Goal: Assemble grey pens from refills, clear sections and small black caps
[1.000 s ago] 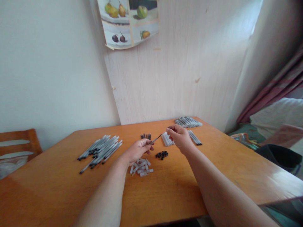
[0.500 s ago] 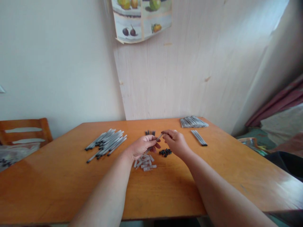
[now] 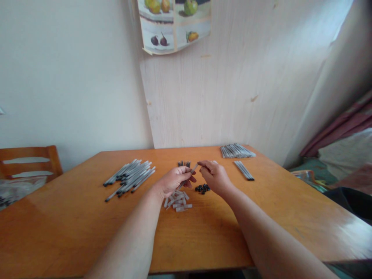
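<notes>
A slim pen (image 3: 194, 168) with a pale, clear upper end slants up to the right between my hands. My left hand (image 3: 177, 180) is closed around its lower part. The fingers of my right hand (image 3: 213, 174) are bent together at the pen's upper tip; whether a small part sits between them is hidden. Clear plastic caps (image 3: 178, 201) lie in a loose heap just below my left hand. Small black plugs (image 3: 202, 188) are bunched beneath my right hand. Behind the hands, several dark-ended pieces (image 3: 184, 164) show partly.
Pens with black ends form a pile (image 3: 130, 176) on the left of the wooden table (image 3: 209, 248). A short row of pens (image 3: 244, 170) lies at right, with a larger bundle (image 3: 236, 150) behind it. A wooden chair (image 3: 29, 166) stands at far left.
Both hands stay in nearly the same place. The right fingers have shifted slightly at the pen's upper end, and more of its pale tip shows.
</notes>
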Tool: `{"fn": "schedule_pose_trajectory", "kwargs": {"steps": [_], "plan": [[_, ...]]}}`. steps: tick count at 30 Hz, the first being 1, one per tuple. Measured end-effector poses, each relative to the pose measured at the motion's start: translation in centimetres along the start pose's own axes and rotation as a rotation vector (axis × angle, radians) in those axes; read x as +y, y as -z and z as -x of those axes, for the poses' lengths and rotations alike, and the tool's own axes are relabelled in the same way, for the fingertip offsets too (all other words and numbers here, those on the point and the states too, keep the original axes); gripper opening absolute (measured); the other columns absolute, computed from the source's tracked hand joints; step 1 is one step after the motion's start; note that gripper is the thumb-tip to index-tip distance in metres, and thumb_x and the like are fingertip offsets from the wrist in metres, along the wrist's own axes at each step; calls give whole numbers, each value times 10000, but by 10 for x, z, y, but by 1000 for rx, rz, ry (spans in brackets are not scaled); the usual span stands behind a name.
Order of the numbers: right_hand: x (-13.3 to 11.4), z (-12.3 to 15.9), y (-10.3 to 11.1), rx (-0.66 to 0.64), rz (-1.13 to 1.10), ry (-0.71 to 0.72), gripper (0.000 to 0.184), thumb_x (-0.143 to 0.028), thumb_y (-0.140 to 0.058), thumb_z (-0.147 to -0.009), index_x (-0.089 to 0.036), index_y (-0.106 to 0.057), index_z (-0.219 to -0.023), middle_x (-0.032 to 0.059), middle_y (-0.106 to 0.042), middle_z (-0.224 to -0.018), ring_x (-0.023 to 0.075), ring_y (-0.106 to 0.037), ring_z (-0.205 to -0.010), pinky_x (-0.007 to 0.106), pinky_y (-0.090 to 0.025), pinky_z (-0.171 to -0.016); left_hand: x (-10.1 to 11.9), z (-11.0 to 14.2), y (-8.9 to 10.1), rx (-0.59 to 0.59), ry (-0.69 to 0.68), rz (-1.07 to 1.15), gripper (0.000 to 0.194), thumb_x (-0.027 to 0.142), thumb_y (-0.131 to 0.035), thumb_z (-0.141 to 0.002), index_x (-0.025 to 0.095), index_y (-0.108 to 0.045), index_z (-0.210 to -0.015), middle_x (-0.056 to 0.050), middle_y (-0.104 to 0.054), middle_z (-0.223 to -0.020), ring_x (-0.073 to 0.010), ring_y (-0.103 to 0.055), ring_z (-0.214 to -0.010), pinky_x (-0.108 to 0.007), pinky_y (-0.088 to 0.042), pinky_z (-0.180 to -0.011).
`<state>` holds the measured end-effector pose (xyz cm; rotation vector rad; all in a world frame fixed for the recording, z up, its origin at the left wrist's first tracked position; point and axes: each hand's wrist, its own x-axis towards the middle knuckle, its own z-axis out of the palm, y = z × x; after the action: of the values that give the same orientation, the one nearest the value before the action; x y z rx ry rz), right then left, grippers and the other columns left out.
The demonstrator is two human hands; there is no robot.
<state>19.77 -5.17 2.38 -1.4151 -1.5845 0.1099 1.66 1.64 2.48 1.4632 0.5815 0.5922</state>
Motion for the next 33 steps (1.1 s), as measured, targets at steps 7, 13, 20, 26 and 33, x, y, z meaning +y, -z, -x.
{"fn": "schedule_pose_trajectory", "kwargs": {"steps": [7,13,20,26,33], "plan": [[15,-6,16,-35,47,-126,197,-199,-535,-770,-207,-725,-823,22,-685,-688,156,-590,-621,248,-395,-570,0,0,3,30,-32,-18,263,310,-662,-810,133,-626,-1001,-83,-685,-888,-117,-584,-645,-266,-422,-665],[28,-3,33,-341,23,-189,154,-76,-581,-613,-202,-668,-590,-20,-587,-513,124,-509,-496,221,-307,-464,2,2,5,50,-42,-36,270,326,-659,-812,131,-627,-996,-90,-681,-909,-123,-592,-670,-266,-426,-669],[31,-3,36,-605,304,-231,185,-93,-622,-663,-164,-730,-794,29,-682,-737,134,-568,-645,227,-363,-565,3,2,5,43,-47,-39,280,321,-663,-812,123,-618,-1004,-84,-682,-916,-117,-591,-670,-271,-440,-689],[30,-4,33,-632,367,-189,181,-113,-608,-706,-156,-723,-838,37,-694,-808,143,-582,-724,229,-364,-596,4,3,4,34,-38,-48,285,322,-671,-805,122,-616,-1001,-86,-679,-920,-118,-591,-673,-278,-441,-687],[31,-3,31,-665,398,-222,209,-109,-591,-679,-159,-729,-828,34,-690,-762,144,-581,-680,233,-349,-560,5,3,3,39,-34,-50,276,313,-661,-811,119,-609,-1000,-80,-674,-915,-116,-589,-680,-284,-444,-708]]}}
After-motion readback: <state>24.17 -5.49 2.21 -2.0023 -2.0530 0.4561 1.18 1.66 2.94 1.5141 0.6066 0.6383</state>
